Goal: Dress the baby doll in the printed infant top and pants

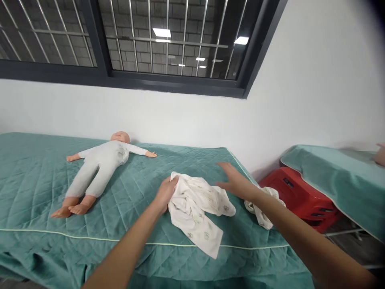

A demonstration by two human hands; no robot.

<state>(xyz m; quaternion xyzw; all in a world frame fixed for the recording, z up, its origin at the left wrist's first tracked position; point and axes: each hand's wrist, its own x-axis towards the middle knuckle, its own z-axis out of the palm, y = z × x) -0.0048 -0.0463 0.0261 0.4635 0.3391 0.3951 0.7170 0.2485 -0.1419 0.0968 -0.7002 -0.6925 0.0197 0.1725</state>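
Observation:
My left hand (167, 192) grips the edge of a white printed baby garment (195, 204), which lies rumpled on the green quilted cover (144, 228); its exact cut is hard to make out. Above and to the right of the garment, my right hand (236, 180) is open, fingers spread and holding nothing. Partly behind my right forearm sits a second bunched white cloth (264, 220) with a similar look. On the left, a baby doll (100, 160) in a white bodysuit lies on its back, arms stretched out and head toward the wall.
Beyond the bed's right end stands a red plastic stool or crate (288, 192). Another green-covered surface (345, 180) is further right, with part of a skin-toned shape at the frame edge. A dark-framed barred window (168, 82) is set in the white wall (186, 116).

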